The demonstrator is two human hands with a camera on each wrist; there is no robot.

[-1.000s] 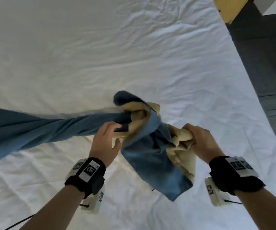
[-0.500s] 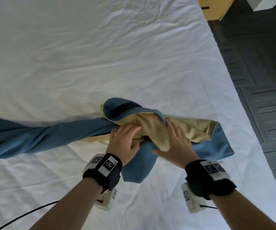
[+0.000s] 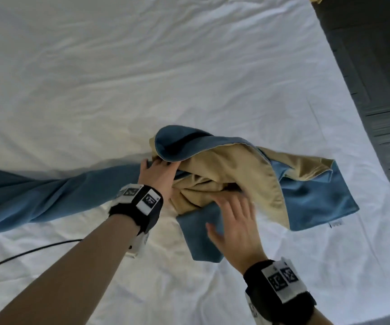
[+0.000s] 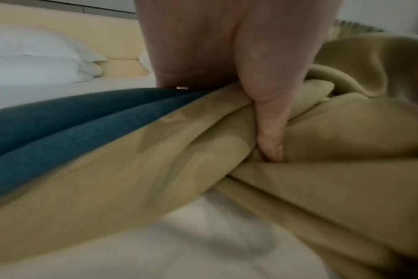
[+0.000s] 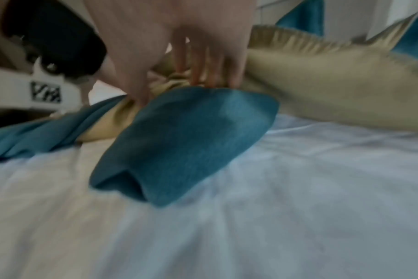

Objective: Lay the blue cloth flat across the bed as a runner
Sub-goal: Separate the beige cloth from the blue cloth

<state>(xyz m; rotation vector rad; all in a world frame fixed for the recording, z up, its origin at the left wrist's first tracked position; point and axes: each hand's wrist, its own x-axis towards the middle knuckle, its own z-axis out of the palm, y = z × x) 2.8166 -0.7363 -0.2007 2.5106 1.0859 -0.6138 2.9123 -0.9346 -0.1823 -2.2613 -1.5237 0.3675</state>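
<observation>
The blue cloth (image 3: 48, 195) with its tan lining (image 3: 236, 165) lies twisted across the white bed, running off the left edge of the head view. Its right end is rumpled, with lining up and a blue corner (image 3: 203, 233) folded toward me. My left hand (image 3: 160, 177) grips the bunched middle; the left wrist view shows the thumb (image 4: 267, 122) dug into a tan fold (image 4: 155, 179) beside blue fabric (image 4: 60, 122), other fingers hidden. My right hand (image 3: 234, 212), blurred, lies open with straight fingers (image 5: 198, 62) touching the lining above the blue corner (image 5: 184, 136).
The white sheet (image 3: 189, 66) is wrinkled. The bed's right edge borders dark floor (image 3: 377, 66). A black cable (image 3: 25, 254) crosses the sheet near my left arm. White pillows (image 4: 36, 56) and a tan headboard (image 4: 122, 66) show in the left wrist view.
A second ago both hands held the bunched cloth above the bed. It now lies on the sheet, its right end spread rightward. My right hand has let go and slid back over the blue corner.
</observation>
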